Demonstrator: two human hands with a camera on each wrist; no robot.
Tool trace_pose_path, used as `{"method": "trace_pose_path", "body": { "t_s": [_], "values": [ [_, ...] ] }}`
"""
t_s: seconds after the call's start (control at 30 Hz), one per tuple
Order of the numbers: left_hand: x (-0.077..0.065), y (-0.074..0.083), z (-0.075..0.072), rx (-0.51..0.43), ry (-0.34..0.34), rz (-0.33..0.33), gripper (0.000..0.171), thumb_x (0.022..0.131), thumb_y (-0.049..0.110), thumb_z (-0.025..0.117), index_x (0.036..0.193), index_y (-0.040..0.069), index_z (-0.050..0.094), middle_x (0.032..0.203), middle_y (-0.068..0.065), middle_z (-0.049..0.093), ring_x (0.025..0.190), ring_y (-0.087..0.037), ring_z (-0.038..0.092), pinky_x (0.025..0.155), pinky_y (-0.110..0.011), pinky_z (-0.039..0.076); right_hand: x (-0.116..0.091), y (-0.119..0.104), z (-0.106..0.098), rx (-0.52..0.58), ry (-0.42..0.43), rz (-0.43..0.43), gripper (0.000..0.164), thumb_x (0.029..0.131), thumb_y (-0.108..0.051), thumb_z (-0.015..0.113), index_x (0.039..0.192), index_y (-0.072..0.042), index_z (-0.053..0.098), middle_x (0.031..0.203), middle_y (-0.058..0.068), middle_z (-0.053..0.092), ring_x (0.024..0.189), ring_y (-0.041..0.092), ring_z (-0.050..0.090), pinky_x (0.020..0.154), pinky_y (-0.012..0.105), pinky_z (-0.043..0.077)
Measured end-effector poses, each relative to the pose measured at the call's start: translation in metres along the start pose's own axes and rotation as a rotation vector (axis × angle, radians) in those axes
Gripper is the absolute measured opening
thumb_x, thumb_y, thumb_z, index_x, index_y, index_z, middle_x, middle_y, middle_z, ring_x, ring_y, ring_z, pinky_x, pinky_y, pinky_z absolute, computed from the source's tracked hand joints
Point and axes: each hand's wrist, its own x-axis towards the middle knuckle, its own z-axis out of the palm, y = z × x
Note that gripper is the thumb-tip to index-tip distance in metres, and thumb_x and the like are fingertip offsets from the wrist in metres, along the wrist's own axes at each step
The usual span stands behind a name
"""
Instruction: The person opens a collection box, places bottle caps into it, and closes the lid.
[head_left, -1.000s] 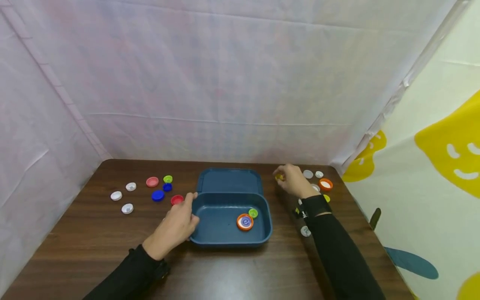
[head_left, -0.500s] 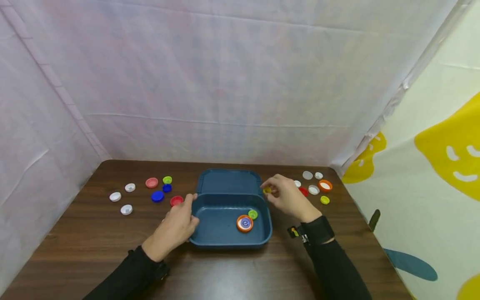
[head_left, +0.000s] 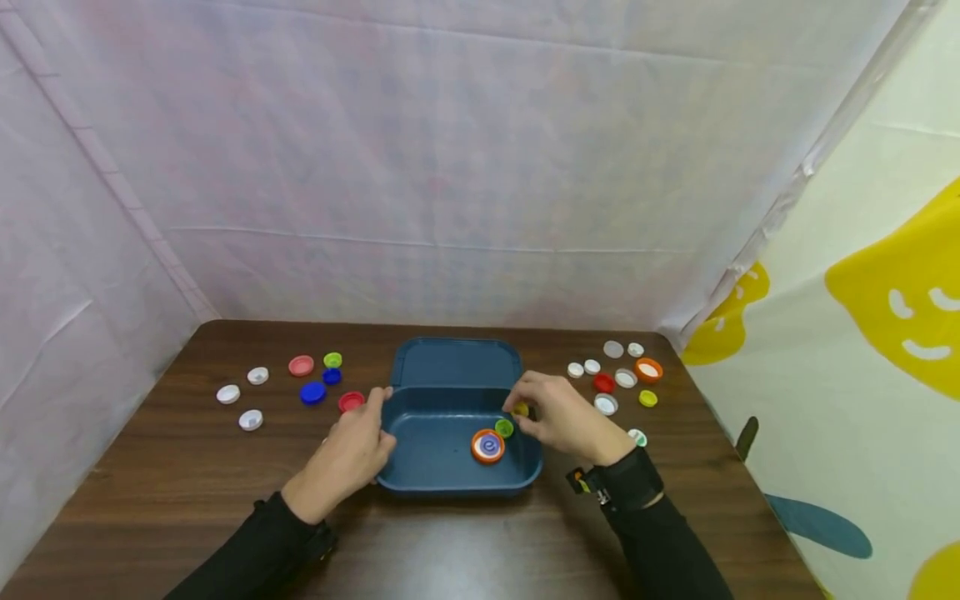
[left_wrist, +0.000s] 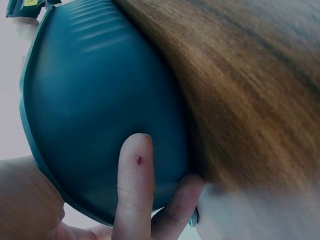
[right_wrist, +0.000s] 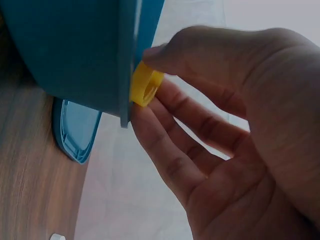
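My left hand point(head_left: 348, 450) holds the left wall of a dark blue plastic box point(head_left: 442, 485). In the left wrist view its fingers point(left_wrist: 136, 185) lie against the outer wall. Thumb and fingers of my right hand point(head_left: 562, 417) pinch a small yellow bottle cap point(right_wrist: 144, 86) at the right rim of the box. Inside, toward the right, are a green cap point(head_left: 504, 428) and an orange-rimmed cap point(head_left: 477, 455) with a purple swirl in its middle. The box's lid point(head_left: 456, 362) lies behind it.
Left of the box are several caps, among them a blue cap point(head_left: 312, 392), a pink cap point(head_left: 301, 365) and a red cap point(head_left: 350, 402). More sit at the right, including an orange cap point(head_left: 658, 371) and another yellow cap point(head_left: 648, 398). A white cloth wall point(head_left: 435, 208) rises behind the table.
My right hand has brought the yellow cap leftward and nearer, from the table's back right to the box's right rim. My left hand has stayed on the box.
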Motion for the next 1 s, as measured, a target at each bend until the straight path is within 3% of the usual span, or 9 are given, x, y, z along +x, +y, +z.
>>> {"method": "trace_pose_path", "body": {
  "t_s": [0.4,0.67,1.0],
  "values": [
    [0.000,0.003,-0.002,-0.007,-0.025,-0.027,0.065,0.105,-0.001,0.067,0.167,-0.002,0.045,0.094,-0.014,0.067,0.050,-0.013,0.063,0.049,-0.027,0.058,-0.001,-0.002,-0.002,0.031,-0.049,-0.007,0.017,0.102,-0.003,0.086,0.118,-0.010,0.086,0.119,0.002,0.080,0.105,0.029,0.078,0.089,0.037,0.069],
    [0.001,0.002,-0.002,-0.005,-0.030,-0.034,0.066,0.106,0.000,0.067,0.167,-0.002,0.044,0.094,-0.012,0.067,0.051,-0.013,0.063,0.051,-0.027,0.058,0.000,-0.002,-0.004,0.008,0.005,0.021,0.017,0.103,-0.005,0.086,0.120,-0.010,0.086,0.119,0.001,0.081,0.103,0.018,0.076,0.089,0.032,0.067],
    [0.000,0.002,0.000,-0.013,-0.035,-0.049,0.066,0.107,0.000,0.067,0.169,-0.001,0.044,0.091,-0.010,0.063,0.050,-0.014,0.062,0.050,-0.026,0.057,-0.001,0.014,-0.003,-0.015,0.099,0.044,0.020,0.104,-0.006,0.086,0.125,-0.009,0.085,0.120,0.004,0.081,0.103,0.021,0.078,0.092,0.036,0.069]
  ]
}}
